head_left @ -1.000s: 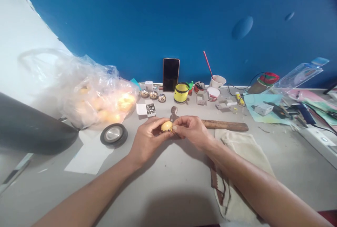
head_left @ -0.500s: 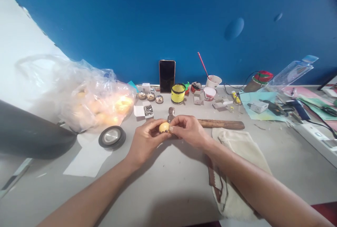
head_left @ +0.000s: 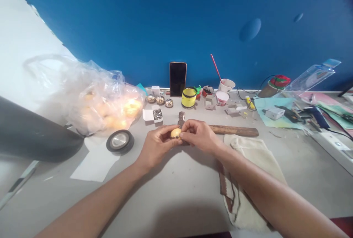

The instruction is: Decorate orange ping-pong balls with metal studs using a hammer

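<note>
My left hand (head_left: 157,144) cups a small yellow ball (head_left: 175,132) at the table's middle, fingers closed round it. My right hand (head_left: 200,135) meets it from the right, thumb and fingertips pinched against the ball's right side; anything tiny held in that pinch is hidden. Dark studs show at the ball's lower edge. A small open box of shiny studs (head_left: 157,114) lies just behind my left hand. Behind both hands lies a wooden-handled hammer (head_left: 234,130).
A clear plastic bag of yellow balls (head_left: 102,102) sits at left, with a tape roll (head_left: 120,141) and white paper (head_left: 95,162) beside it. A phone (head_left: 178,78), yellow cup (head_left: 189,97) and paper cups stand along the blue wall. A cream cloth (head_left: 248,171) lies under my right forearm. Cluttered tools fill the right.
Both hands stay joined on the ball; only the head view has shifted slightly.
</note>
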A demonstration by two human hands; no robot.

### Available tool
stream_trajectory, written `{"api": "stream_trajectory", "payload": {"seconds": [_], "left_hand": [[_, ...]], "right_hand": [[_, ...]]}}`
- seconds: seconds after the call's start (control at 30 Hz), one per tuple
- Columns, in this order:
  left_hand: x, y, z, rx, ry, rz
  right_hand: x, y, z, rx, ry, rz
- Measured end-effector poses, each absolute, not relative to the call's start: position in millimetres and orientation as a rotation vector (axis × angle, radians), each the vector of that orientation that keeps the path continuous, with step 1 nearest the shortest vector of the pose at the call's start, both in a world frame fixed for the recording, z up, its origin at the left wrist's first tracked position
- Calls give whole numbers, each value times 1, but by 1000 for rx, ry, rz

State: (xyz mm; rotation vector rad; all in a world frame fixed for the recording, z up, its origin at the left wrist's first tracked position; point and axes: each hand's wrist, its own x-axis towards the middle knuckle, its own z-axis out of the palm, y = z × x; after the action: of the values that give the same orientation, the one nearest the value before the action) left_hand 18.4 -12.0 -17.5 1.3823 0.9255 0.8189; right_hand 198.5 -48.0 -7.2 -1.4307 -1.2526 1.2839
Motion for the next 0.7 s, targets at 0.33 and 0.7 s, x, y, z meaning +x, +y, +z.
{"api": "stream_trajectory", "payload": {"seconds": [0.33,0.7], "left_hand": [[17,-12,-12,1243,807,726],[14,-2,-22,1035,765,769]], "right_hand": [[207,-48,0,-1388,-1346,1297],[230,-37,-15,-1884,-1903,215]]}}
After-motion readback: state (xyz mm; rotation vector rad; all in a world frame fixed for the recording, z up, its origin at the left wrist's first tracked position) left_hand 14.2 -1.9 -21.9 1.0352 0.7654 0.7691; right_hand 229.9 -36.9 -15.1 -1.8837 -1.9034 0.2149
